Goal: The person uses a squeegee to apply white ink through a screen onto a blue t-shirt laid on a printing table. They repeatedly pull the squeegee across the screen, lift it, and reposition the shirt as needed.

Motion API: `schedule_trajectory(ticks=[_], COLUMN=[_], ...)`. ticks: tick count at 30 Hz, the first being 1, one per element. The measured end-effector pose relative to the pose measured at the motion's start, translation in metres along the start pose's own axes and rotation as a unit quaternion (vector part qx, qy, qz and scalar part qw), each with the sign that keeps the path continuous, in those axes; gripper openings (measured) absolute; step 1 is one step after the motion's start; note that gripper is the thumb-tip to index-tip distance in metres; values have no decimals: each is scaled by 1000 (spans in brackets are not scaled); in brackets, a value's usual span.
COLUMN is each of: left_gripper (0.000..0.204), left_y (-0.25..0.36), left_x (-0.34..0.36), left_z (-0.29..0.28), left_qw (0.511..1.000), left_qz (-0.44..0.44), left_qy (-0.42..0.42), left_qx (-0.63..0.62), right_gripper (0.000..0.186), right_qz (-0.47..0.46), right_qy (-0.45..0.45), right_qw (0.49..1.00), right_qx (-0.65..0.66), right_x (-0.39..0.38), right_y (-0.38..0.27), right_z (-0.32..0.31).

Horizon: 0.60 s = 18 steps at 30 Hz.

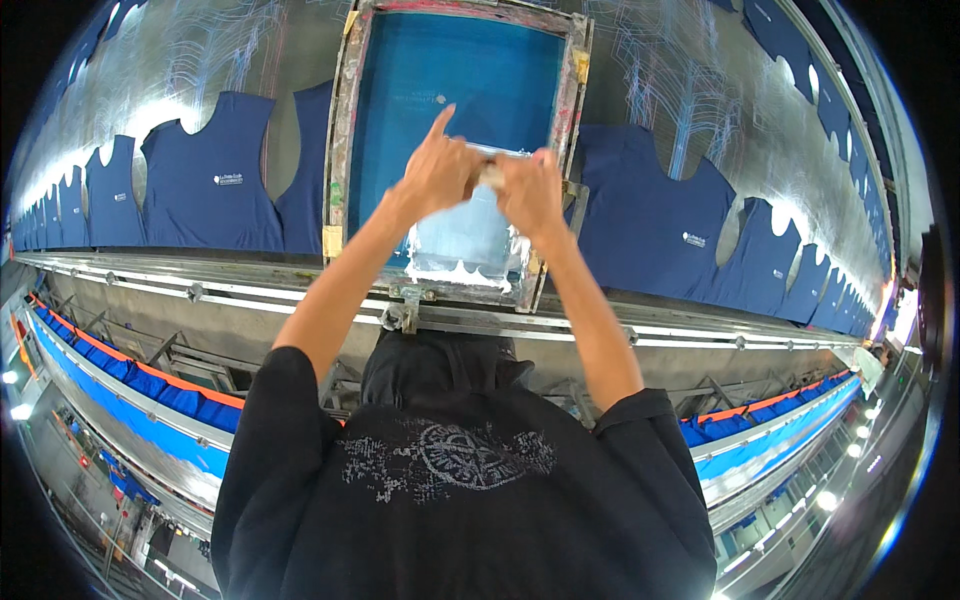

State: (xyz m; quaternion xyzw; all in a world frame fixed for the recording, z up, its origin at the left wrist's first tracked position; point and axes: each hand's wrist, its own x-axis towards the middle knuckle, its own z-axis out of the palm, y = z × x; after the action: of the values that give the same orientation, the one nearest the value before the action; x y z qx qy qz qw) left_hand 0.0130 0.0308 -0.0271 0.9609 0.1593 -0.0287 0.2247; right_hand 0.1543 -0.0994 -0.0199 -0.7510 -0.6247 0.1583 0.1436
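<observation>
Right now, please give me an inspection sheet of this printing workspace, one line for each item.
Surface: long shiny metal table, covered with a row of garment pieces.
Job's things: screen frame with blue mesh lies flat on the table; white ink is spread at its near end; a squeegee sits on the mesh.
Clutter: nothing seen.
Hands: left hand and right hand both grip the squeegee, side by side.
Cables: nothing seen.
Surroundings: navy vest-shaped pieces with small white prints on both sides; metal rail along the near edge; blue and orange racks below.
</observation>
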Motion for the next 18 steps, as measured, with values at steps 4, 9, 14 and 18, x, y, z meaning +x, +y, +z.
schedule_trajectory(ticks=[4, 9, 14, 18], left_gripper=[41, 24, 18, 25], left_y=[58, 52, 21, 22], left_x=[-90, -84, 4, -20], left_z=[35, 31, -32, 2], left_qw=[995, 986, 996, 996], left_qz=[-64, -56, -61, -46], left_qy=[-61, -129, -67, 68], left_qx=[-55, -94, 11, 30], right_gripper=[31, 50, 45, 48], right_qz=[0, 52, 255, 439], right_qy=[-31, 19, 303, 82], right_qw=[998, 989, 894, 750], right_qx=[57, 136, 209, 487], right_x=[-103, -116, -76, -72], right_y=[-40, -43, 34, 77], right_z=[34, -4, -28, -11])
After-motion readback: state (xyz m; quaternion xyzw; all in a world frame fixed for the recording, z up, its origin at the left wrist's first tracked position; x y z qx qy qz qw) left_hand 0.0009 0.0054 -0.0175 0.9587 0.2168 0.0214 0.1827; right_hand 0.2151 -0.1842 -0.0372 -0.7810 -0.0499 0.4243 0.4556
